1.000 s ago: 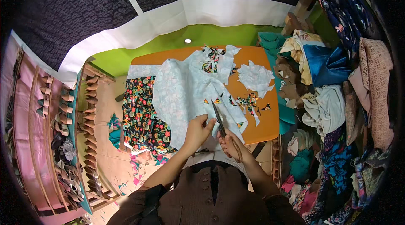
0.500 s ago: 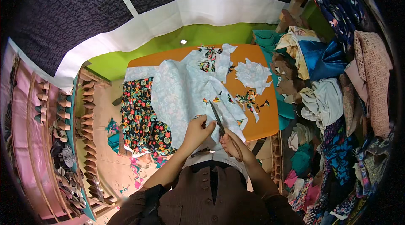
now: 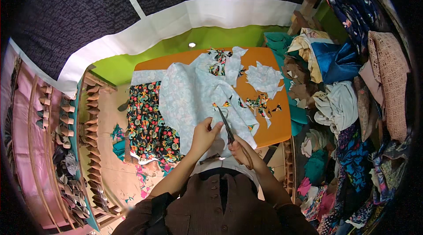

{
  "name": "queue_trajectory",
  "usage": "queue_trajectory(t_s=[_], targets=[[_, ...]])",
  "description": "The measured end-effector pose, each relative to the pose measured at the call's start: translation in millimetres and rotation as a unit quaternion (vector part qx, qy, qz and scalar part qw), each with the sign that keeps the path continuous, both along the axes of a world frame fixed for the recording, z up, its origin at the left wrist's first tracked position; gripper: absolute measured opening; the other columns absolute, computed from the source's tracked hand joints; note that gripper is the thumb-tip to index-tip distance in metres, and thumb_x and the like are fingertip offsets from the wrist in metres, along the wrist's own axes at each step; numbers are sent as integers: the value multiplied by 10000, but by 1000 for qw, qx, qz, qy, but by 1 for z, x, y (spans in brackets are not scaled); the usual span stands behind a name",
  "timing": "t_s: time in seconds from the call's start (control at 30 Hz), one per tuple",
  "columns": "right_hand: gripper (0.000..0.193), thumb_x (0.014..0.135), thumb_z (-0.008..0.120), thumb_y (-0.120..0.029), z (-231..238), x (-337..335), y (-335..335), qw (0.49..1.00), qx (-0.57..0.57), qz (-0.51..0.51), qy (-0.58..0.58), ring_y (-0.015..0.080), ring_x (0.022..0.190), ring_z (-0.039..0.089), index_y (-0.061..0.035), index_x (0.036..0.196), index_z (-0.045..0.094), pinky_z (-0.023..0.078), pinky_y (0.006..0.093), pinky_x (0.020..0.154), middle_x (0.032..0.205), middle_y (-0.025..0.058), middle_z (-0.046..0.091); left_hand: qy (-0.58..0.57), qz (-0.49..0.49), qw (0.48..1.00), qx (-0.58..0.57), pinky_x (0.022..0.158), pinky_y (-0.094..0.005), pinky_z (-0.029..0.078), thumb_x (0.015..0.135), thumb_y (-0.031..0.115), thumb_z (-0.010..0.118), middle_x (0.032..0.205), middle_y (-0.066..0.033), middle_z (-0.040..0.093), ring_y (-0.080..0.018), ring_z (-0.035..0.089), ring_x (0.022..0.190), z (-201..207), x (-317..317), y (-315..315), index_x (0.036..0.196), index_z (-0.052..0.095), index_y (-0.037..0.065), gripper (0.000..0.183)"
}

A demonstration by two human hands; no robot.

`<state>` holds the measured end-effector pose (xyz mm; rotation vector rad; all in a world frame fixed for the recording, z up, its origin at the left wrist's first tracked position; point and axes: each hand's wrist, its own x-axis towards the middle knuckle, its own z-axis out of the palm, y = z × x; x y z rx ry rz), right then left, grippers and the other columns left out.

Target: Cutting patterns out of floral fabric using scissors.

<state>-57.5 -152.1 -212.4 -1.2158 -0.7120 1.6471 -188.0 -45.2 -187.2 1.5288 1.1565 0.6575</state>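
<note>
Over the table lies a large cloth, its pale underside [image 3: 187, 98] facing up and its black floral side [image 3: 143, 107] showing at the left. My left hand [image 3: 205, 134] rests on the pale side near the front edge, fingers bent and thumb apart from them. In my right hand [image 3: 241, 150] is a pair of scissors [image 3: 226, 125], their dark blades pointing away from me over the cloth. The blades look nearly closed. Small floral bits [image 3: 227, 102] lie by the scissor tips.
Pale cut scraps [image 3: 264, 78] and floral snippets [image 3: 261, 104] lie on the right of the orange table [image 3: 273, 133]. Heaped fabrics [image 3: 337, 102] fill the right side. Racks of shoe-shaped forms [image 3: 92, 120] stand at the left. Scraps [image 3: 119, 140] litter the floor.
My left hand has shifted slightly up and left, and its thumb has moved away from its fingers. The scissors and my right hand have hardly moved.
</note>
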Motion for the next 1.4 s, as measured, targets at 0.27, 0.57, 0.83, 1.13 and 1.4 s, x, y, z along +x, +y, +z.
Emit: queue_trajectory(t_s=[0.27,0.57,0.83,1.13,1.4], targets=[[532,867,229,-506,-1,-5,-2,983,42,20,-180,120,548,375,-17,775,418,343,278,498,566,22,355,60,24,998,22,412,-246,268,770,207,595,478,1,396,-59,329,467,20,5,-4,588,464,5,302],[523,857,246,-513,17,-11,8,980,104,-16,-167,88,546,407,-27,897,436,357,242,489,600,19,403,19,8,1000,-8,412,-231,274,776,183,586,487,12,412,-45,348,470,22,6,-2,608,493,-1,266],[565,828,297,-547,22,-12,9,979,68,9,-190,25,461,337,-62,1104,388,284,144,387,626,-27,421,-85,60,993,-61,412,-255,280,763,218,581,472,-30,389,-77,323,443,6,7,0,756,545,-12,232],[372,841,395,-468,32,-13,10,999,41,-23,27,20,497,309,-102,897,431,254,152,414,639,-44,370,-108,71,992,-13,420,-223,273,773,212,586,531,3,420,-48,337,473,15,12,-1,821,557,12,208],[525,759,407,-595,17,-10,11,999,32,-24,-34,14,520,295,-90,904,428,254,141,432,658,-53,336,-36,44,998,-6,400,-241,266,770,231,584,459,-8,384,-57,320,434,17,9,2,775,569,0,231]])
